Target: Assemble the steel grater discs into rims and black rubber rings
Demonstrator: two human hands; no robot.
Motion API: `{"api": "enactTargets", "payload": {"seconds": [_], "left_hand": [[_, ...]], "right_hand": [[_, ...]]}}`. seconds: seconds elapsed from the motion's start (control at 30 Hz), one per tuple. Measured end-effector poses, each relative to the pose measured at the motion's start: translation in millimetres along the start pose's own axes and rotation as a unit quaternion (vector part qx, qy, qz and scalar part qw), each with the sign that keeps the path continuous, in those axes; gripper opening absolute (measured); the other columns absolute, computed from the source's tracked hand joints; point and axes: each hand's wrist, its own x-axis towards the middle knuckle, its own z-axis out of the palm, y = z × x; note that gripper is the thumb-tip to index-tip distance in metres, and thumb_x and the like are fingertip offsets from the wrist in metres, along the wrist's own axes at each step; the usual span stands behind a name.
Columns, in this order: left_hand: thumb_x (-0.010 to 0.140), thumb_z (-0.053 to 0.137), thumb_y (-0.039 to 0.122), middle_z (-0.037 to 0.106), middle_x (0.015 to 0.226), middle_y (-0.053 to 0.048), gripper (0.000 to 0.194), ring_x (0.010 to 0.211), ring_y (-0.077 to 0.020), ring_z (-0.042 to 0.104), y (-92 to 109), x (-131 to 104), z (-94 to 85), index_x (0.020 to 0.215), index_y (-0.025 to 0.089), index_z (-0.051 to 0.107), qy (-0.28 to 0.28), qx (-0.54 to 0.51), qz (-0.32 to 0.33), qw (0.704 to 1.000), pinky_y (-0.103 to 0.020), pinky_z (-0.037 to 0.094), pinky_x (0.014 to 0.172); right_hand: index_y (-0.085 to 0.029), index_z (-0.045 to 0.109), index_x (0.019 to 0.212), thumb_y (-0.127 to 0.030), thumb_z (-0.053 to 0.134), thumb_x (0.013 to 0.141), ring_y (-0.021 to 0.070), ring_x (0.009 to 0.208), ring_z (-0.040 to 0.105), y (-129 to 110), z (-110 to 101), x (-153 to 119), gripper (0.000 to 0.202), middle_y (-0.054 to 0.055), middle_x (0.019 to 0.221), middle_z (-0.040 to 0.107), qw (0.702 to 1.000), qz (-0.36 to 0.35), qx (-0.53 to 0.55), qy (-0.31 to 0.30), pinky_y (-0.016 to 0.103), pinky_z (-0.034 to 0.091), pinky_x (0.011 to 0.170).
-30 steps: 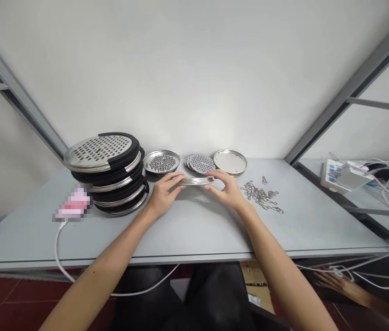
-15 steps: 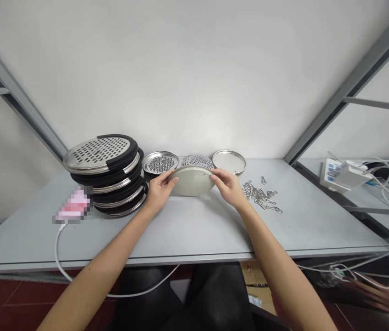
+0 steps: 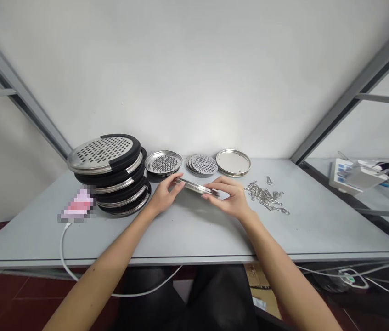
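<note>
A thin round metal disc (image 3: 196, 185) is held above the table, seen nearly edge-on and sloping down to the right. My left hand (image 3: 166, 193) pinches its left rim, thumb and fingers closed on it. Closed on the right rim is my right hand (image 3: 227, 195). Behind the disc lie several perforated metal discs (image 3: 204, 164), overlapping one another. To their left sits a stack of grater plates (image 3: 163, 163) with raised teeth, and to their right a stack of plain rimmed metal discs (image 3: 233, 162). Small metal clips (image 3: 263, 194) lie in a loose pile right of my right hand.
A tall stack of black-edged slotted metal discs (image 3: 106, 156) stands on the left of the grey table (image 3: 187, 239). Beside it lies a blurred pink object (image 3: 79, 204) with a white cable (image 3: 62, 248). A power strip (image 3: 347, 177) is at the far right, beyond the metal frame.
The disc has turned from showing its broad face to nearly edge-on, its right end now lower. Both hands keep hold of it, and the view has shifted slightly.
</note>
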Motion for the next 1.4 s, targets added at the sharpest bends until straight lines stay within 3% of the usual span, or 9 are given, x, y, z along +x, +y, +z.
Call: {"api": "enactTargets", "payload": {"seconds": [0.23, 0.47, 0.8, 0.93, 1.07, 1.4], "left_hand": [[0.087, 0.06, 0.05, 0.064, 0.125, -0.013, 0.053, 0.115, -0.0276, 0.061, -3, 0, -5.5, 0.128, 0.016, 0.059, -0.048, 0.009, 0.001, 0.999, -0.043, 0.046, 0.102], [0.084, 0.062, 0.057, 0.063, 0.128, -0.017, 0.063, 0.12, -0.0307, 0.059, -2, 0, -6.4, 0.131, 0.014, 0.058, -0.083, -0.003, -0.043, 0.996, -0.046, 0.047, 0.102], [0.08, 0.071, 0.043, 0.064, 0.124, -0.015, 0.059, 0.116, -0.0292, 0.061, -5, 2, -6.0, 0.13, 0.015, 0.057, -0.09, -0.08, -0.065, 0.991, -0.045, 0.05, 0.1], [0.08, 0.071, 0.042, 0.06, 0.132, -0.013, 0.059, 0.124, -0.0293, 0.056, -4, -1, -2.0, 0.131, 0.017, 0.055, -0.082, 0.04, -0.001, 0.996, -0.048, 0.042, 0.109], [0.08, 0.07, 0.046, 0.051, 0.143, -0.012, 0.068, 0.134, -0.0302, 0.046, -3, -6, -0.5, 0.139, 0.02, 0.048, -0.116, 0.181, 0.056, 0.975, -0.047, 0.035, 0.114], [0.081, 0.066, 0.055, 0.036, 0.154, -0.015, 0.077, 0.142, -0.0308, 0.036, -5, -9, -4.3, 0.145, 0.019, 0.043, -0.163, 0.291, 0.044, 0.942, -0.046, 0.032, 0.116]], "right_hand": [[-0.023, 0.073, 0.098, -0.033, 0.07, 0.082, 0.0194, 0.074, 0.065, -3, 2, -4, 0.02, 0.008, 0.086, 0.07, 1.0, -0.008, -0.023, -0.016, 0.034, 0.055, 0.065], [-0.023, 0.062, 0.117, -0.031, 0.06, 0.091, 0.021, 0.091, 0.07, -1, -1, -4, 0.027, 0.009, 0.114, 0.071, 0.994, 0.069, 0.002, -0.082, 0.033, 0.058, 0.075], [-0.024, 0.064, 0.114, -0.03, 0.064, 0.089, 0.0225, 0.098, 0.071, 7, 3, -7, 0.025, 0.008, 0.111, 0.074, 0.997, -0.005, -0.045, -0.064, 0.036, 0.058, 0.082], [-0.022, 0.066, 0.108, -0.028, 0.066, 0.087, 0.0237, 0.1, 0.07, 10, 7, -7, 0.022, 0.008, 0.106, 0.075, 0.993, -0.042, -0.074, -0.084, 0.039, 0.057, 0.087], [-0.021, 0.066, 0.106, -0.024, 0.066, 0.086, 0.0246, 0.1, 0.069, 11, 13, -7, 0.021, 0.008, 0.105, 0.075, 0.99, -0.05, -0.086, -0.105, 0.041, 0.055, 0.088], [-0.02, 0.065, 0.101, -0.019, 0.067, 0.081, 0.0229, 0.096, 0.066, 11, 18, -9, 0.021, 0.007, 0.101, 0.073, 0.98, -0.016, -0.089, -0.177, 0.039, 0.051, 0.088]]}}
